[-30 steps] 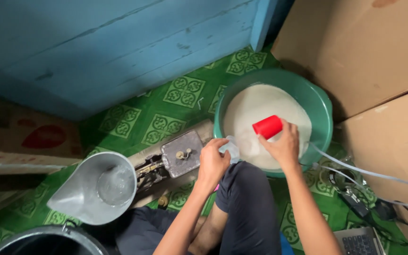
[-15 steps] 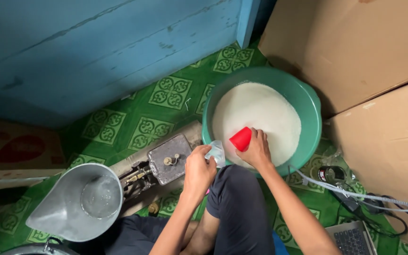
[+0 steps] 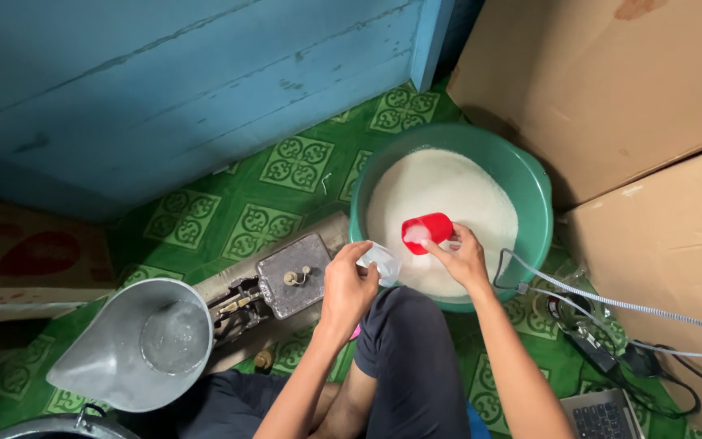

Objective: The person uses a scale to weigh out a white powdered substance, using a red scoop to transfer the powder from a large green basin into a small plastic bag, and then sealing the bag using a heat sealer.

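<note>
Green patterned floor [image 3: 278, 175] carries a green basin [image 3: 539, 203] heaped with white grain [image 3: 448, 195]. Over it, the right hand [image 3: 461, 256] grasps a red cup [image 3: 426, 232] holding some grain; the left hand [image 3: 349, 280] pinches a clear bag [image 3: 383, 262] beside the rim.

Dented grey metal scoop-shaped pan [image 3: 136, 345] lower left, touching small grey metal weighing scale [image 3: 290, 275]. Green patterned vinyl floor [image 3: 205, 223]; blue painted wooden wall [image 3: 164, 89]; brown cardboard boxes [image 3: 611, 81] right; braided white cable [image 3: 611, 302].

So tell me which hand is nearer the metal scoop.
Left. The left hand holds a clear bag right of the metal scoop; the right hand, holding the red cup, is farther right.
</note>
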